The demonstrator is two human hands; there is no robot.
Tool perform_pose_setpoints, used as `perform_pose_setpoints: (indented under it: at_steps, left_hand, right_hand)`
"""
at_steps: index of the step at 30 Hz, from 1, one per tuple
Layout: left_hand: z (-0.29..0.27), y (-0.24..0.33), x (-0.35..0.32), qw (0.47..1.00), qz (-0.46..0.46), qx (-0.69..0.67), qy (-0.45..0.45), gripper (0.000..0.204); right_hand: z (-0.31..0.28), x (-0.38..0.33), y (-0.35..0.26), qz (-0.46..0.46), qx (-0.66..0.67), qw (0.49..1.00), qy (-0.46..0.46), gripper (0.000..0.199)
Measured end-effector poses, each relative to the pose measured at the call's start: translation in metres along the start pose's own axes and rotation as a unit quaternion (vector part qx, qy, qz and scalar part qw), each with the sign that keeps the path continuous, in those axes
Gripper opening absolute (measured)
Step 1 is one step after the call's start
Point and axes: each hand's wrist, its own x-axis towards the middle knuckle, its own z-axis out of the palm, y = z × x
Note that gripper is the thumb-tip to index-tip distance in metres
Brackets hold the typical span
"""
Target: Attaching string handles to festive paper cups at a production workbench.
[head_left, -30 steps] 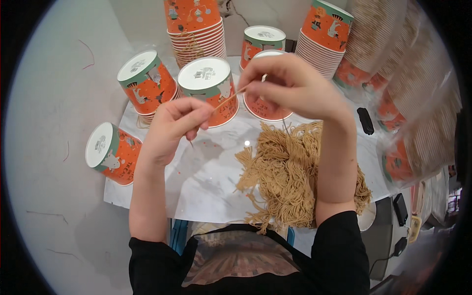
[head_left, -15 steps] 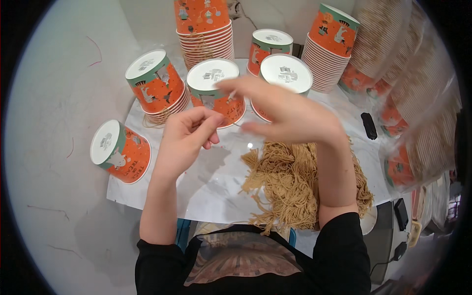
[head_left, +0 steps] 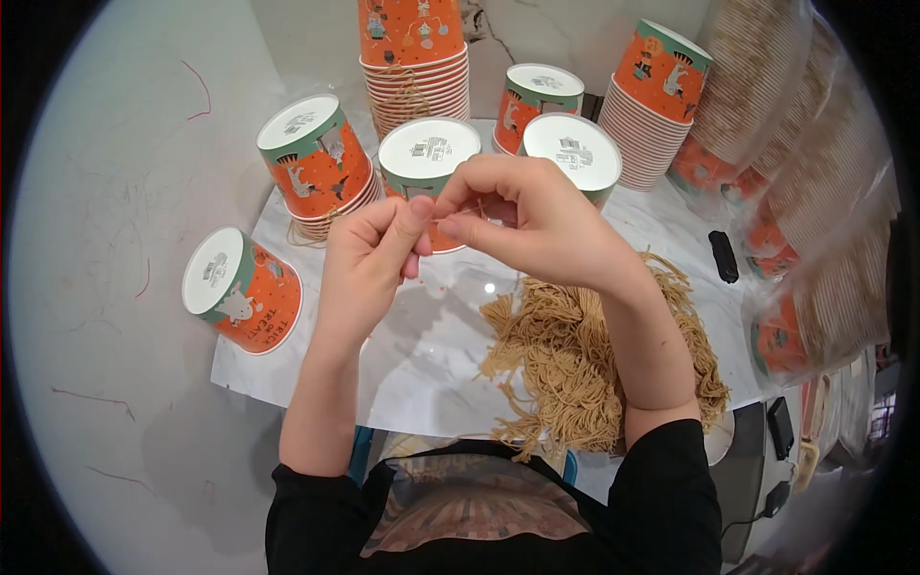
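My left hand (head_left: 376,244) is closed, its thumb pressed against the curled forefinger. Close beside it, my right hand (head_left: 522,222) curls with thumb and forefinger drawn in to a thin cord (head_left: 437,220), a short bit of which shows between the two hands. Most of that cord is hidden by the fingers. Behind the hands an upturned orange and green paper bucket (head_left: 429,158) with a white base stands on the table, partly covered by them. Under my right forearm lies a heap of tan cords (head_left: 561,359).
Another upturned bucket (head_left: 244,292) leans at the left table edge. Nested bucket stacks stand at the back left (head_left: 316,158), back middle (head_left: 414,57) and back right (head_left: 661,96). Plastic-wrapped stacks (head_left: 815,192) line the right side, near a small black object (head_left: 724,257).
My right hand was spread and blurred by motion; now its fingers are curled in at the left hand's fingertips. The left hand stays closed. The view has shifted slightly.
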Motion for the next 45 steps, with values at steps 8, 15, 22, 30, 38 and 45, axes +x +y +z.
perform_pose_setpoints:
  at_steps: [8, 15, 22, 30, 38, 45]
  left_hand:
    - [-0.004, -0.038, 0.034, 0.986, 0.126, 0.007, 0.108, 0.037]
    - [-0.003, -0.06, 0.05, 0.83, 0.291, 0.473, 0.057, 0.049]
    - [-0.017, -0.061, 0.051, 0.834, 0.3, 0.456, 0.079, 0.035]
    - [-0.051, -0.039, 0.036, 0.982, 0.044, -0.122, 0.139, 0.02]
    - [-0.062, -0.097, 0.036, 0.756, -0.237, -0.609, -0.047, 0.027]
    - [-0.044, -0.082, 0.028, 0.854, -0.235, -0.464, -0.018, 0.034]
  right_hand:
    - [-0.009, 0.003, -0.007, -0.024, -0.008, 0.995, 0.092, 0.013]
    - [-0.019, 0.001, -0.011, -0.034, -0.068, 0.99, 0.121, 0.012]
    - [-0.027, 0.002, -0.015, -0.039, -0.064, 0.986, 0.152, 0.008]
    - [-0.057, -0.006, -0.013, -0.043, -0.033, 0.983, 0.175, 0.009]
    - [-0.069, -0.012, -0.024, -0.015, 0.004, 1.0, 0.009, 0.006]
    - [-0.066, -0.002, -0.005, -0.06, -0.083, 0.994, -0.028, 0.006]
